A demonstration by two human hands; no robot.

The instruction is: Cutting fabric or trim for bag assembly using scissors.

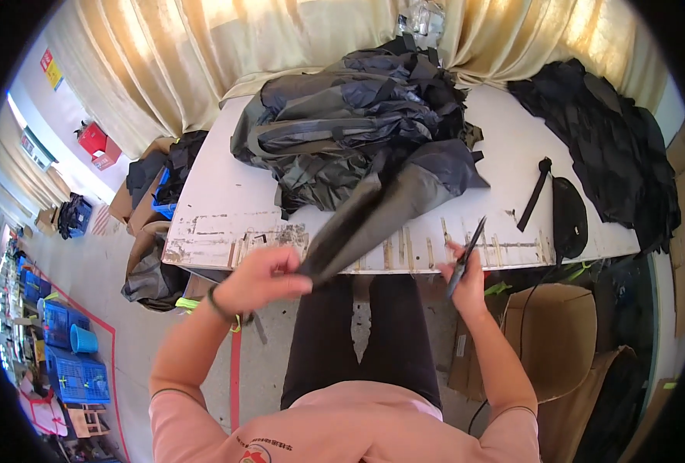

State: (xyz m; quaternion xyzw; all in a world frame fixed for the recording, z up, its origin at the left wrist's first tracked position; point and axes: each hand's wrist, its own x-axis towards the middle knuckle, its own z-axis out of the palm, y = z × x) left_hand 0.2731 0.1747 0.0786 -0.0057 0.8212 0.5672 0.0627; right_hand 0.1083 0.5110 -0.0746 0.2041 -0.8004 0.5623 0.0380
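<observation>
My left hand [268,279] is closed on the near end of a dark grey fabric piece [381,212], its fingers pinching the edge just off the table's front. From there the piece slants up to the right, its far end resting against a large heap of dark bag-like fabric pieces [342,116]. In my right hand [468,284] is a pair of dark snips [466,262], its pointed tip directed up and away. The snips stay apart from the fabric. Whether their blades are parted is too small to tell.
The white table [211,193] has worn tape marks along its front edge. A black pouch [569,216] with a strap lies at the right, near a pile of black pieces [601,139]. Below stands an open cardboard box [551,332]. Blue crates [80,374] line the left floor.
</observation>
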